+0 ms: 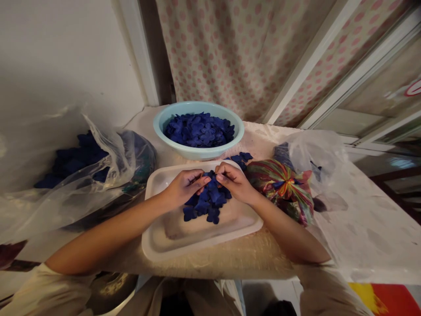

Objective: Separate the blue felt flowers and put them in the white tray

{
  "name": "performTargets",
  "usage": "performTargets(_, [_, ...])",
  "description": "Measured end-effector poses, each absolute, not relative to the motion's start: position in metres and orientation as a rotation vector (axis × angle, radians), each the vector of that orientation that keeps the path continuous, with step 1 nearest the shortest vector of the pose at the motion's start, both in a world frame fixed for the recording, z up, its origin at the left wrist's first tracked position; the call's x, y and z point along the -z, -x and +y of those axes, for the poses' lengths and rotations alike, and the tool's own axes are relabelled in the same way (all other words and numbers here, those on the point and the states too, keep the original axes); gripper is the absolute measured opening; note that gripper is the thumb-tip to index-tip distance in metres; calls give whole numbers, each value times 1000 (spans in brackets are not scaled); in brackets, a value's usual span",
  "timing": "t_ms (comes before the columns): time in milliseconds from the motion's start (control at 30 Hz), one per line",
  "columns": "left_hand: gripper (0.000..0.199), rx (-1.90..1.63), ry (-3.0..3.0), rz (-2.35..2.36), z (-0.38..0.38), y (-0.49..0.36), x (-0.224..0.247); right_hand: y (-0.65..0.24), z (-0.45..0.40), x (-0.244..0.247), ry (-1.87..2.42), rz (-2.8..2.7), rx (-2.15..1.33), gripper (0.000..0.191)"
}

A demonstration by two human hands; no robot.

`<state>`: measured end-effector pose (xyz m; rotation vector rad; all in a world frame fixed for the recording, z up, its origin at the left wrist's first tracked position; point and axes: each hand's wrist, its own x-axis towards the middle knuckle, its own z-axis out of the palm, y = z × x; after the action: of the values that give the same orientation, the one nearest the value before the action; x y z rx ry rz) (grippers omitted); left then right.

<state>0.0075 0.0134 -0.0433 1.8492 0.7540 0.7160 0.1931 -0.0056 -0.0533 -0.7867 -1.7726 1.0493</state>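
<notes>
My left hand (187, 186) and my right hand (235, 181) meet above a white tray (158, 239), thumbs and fingers pinched on a dark blue petal piece (210, 175) between them. Under the hands, several blue flower-shaped pieces (202, 205) lie in a loose pile in the tray. Behind it stands a light blue basin (197, 152) holding a heap of similar blue pieces (200, 129). A few more blue pieces (241, 159) rest on the table between basin and tray, just beyond my right hand.
An open clear plastic bag (115, 162) with blue pieces lies at the left. To the right are a tied multicoloured bag (283, 188) and another clear bag (320, 151) on the covered table (371, 219). A dotted curtain (223, 57) hangs behind.
</notes>
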Motion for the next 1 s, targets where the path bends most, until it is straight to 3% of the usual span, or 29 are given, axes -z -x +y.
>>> performTargets(533, [30, -664, -1926, 758, 14, -8, 55, -196, -1, 61, 804, -1487, -1341, 27])
performTargets(1000, [22, -672, -1695, 783, 13, -9, 48, -190, -6, 55, 923, -1659, -1195, 30])
